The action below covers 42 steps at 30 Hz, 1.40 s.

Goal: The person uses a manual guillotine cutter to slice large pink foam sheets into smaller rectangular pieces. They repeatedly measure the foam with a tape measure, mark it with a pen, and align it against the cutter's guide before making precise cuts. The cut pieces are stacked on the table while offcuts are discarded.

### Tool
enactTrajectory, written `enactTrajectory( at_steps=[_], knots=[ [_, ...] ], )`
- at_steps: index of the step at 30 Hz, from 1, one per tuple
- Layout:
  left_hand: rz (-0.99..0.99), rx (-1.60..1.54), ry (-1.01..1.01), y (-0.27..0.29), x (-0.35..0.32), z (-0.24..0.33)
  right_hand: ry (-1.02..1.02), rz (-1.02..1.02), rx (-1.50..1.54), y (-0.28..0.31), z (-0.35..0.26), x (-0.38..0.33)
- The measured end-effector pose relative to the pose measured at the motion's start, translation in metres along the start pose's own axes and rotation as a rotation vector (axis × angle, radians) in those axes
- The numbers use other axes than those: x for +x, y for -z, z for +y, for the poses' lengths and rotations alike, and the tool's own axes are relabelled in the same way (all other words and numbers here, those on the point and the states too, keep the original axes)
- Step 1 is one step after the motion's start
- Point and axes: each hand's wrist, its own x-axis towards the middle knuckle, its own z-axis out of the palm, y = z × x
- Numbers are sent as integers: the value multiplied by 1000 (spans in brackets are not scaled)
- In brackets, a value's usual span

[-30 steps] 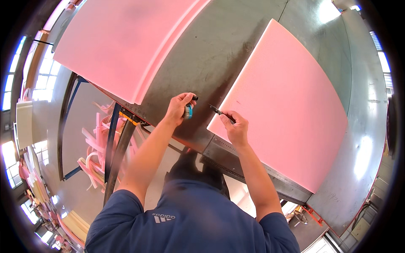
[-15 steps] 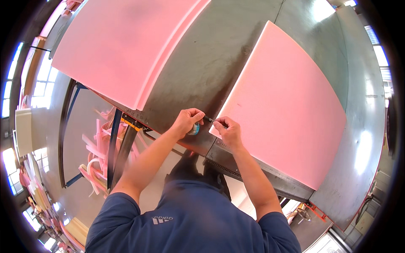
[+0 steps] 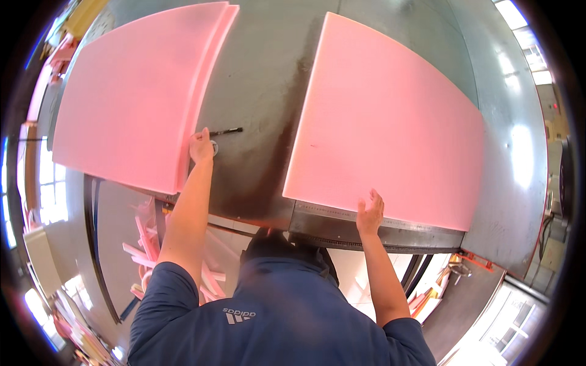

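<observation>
My left hand (image 3: pixel 201 146) is closed at one end of a slim black pen (image 3: pixel 228 131), which points to the right over the metal tabletop. Beside the wrist of that hand shows a small pale round thing (image 3: pixel 214 147), partly covered; its kind I cannot make out. The hand is at the right edge of a stack of pink foam sheets (image 3: pixel 128 97). My right hand (image 3: pixel 370 213), empty with fingers apart, is at the near edge of another pink foam sheet (image 3: pixel 390 122), which bears a short dark mark.
Both foam pieces lie on a grey metal table (image 3: pixel 262 79). A ruler strip (image 3: pixel 342 213) runs along its near edge, under the right sheet. Pink foam offcuts (image 3: pixel 143 238) hang or lie below at the left. An orange bracket (image 3: pixel 479 261) sits at the right corner.
My hands have parted. The left went left and away with the pen and the round thing; the right let go and moved right along the sheet's near edge. The view has shifted.
</observation>
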Motion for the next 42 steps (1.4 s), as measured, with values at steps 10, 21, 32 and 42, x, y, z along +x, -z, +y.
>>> enactTrajectory(
  at_steps=[10,21,32,42],
  knots=[
    [227,273,-39,9,-26,6,-109,15,-371,-3,77,-35],
    [-377,165,-971,-53,-170,36,-46,21,-364,-22,81,-4],
    [-580,378,-1032,-61,-183,20,-17,-2,-355,-28,85,-3],
    [-535,463,-1128,-65,-180,32,29,80,-335,-47,102,-9]
  ],
)
